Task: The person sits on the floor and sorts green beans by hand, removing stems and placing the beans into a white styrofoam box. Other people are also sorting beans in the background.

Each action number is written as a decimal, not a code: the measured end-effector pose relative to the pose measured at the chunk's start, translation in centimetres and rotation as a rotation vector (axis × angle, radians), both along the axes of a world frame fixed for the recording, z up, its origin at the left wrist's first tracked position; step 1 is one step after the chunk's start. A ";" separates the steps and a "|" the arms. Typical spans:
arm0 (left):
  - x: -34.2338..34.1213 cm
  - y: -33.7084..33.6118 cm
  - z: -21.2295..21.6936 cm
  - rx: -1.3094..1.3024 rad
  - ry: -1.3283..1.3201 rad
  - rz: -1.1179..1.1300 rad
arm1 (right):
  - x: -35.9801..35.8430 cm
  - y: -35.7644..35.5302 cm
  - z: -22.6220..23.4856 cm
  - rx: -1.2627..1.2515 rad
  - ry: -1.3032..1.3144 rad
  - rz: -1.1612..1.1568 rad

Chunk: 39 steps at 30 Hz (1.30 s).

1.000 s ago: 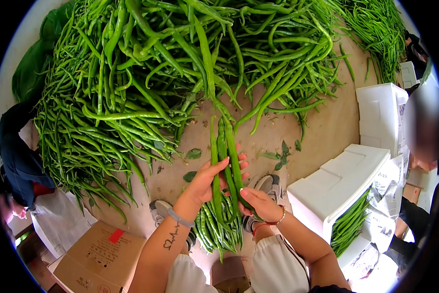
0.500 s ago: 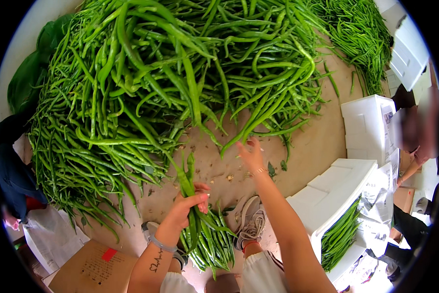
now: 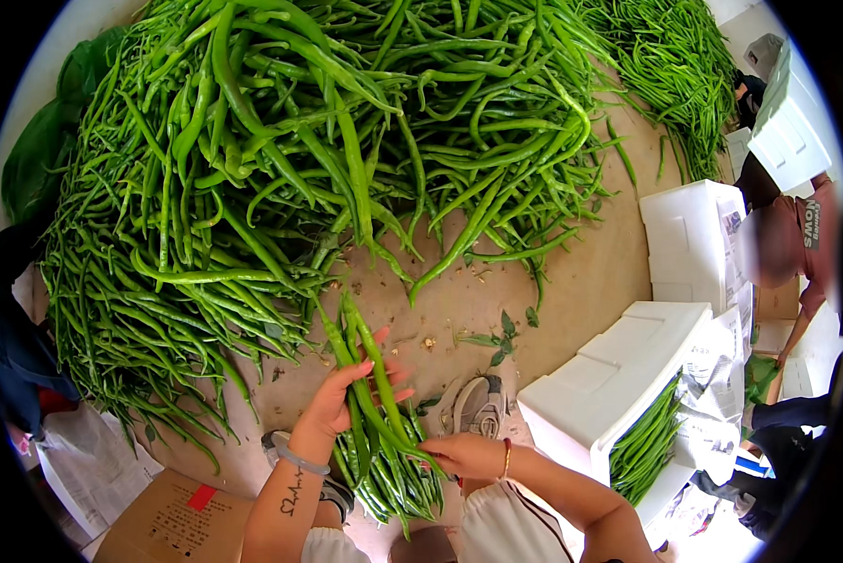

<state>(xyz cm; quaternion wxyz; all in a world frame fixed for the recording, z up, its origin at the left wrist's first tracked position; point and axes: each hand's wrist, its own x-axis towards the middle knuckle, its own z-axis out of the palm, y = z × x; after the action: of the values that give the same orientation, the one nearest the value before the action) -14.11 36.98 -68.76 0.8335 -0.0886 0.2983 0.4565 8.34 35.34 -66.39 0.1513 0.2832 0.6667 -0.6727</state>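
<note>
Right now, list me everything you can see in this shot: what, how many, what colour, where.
pile of long chillies: too many to count, green, covering the floor ahead
bundle of chillies: one handful, green, between both hands
white foam boxes: several, white, at right; the nearest holds green chillies
cardboard box: one, brown, lower left
shoes: two, grey, on the floor under the hands
stray leaves: a few, green, on the bare floor
another person: one, at the right edge
left hand: holding the bundle, grey bracelet on the wrist
right hand: at the bundle's lower end, thin bracelet on the wrist
</note>
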 end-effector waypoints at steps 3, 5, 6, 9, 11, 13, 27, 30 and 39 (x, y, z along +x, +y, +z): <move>-1.5 -2.0 -2.6 0.094 -0.260 0.046 | -0.4 5.4 -1.9 0.027 -0.066 -0.712; -1.2 -2.2 -2.8 0.134 -0.256 0.003 | -0.7 11.9 -5.7 -0.218 -0.115 -1.512; -1.1 -2.2 -2.0 0.141 -0.156 -0.025 | -1.5 15.4 -4.7 -0.276 -0.232 -1.654; 0.2 -1.2 -0.1 0.075 0.052 -0.109 | 3.3 19.2 -9.4 -0.185 -0.056 -1.868; -0.5 -1.1 0.0 -0.007 0.196 -0.169 | 3.5 18.2 -8.9 -0.124 0.055 -1.857; -0.9 -0.5 0.6 0.009 0.201 -0.124 | 2.3 12.9 -6.4 -0.043 0.159 -1.811; -0.7 -1.0 -1.5 0.027 0.026 -0.063 | -3.6 9.5 -3.0 0.117 -0.196 -0.993; 0.2 -0.9 -2.5 0.105 -0.035 -0.092 | -2.0 17.4 -12.3 0.675 -0.179 -1.386; -2.8 -1.5 0.0 0.108 0.058 -0.011 | -3.6 7.3 -2.4 -0.215 0.131 -1.182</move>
<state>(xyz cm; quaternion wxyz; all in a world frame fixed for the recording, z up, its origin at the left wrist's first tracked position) -16.88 35.47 -68.74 0.8305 -0.0285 0.2977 0.4700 4.70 42.63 -68.78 -0.2618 0.5468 0.3323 -0.7225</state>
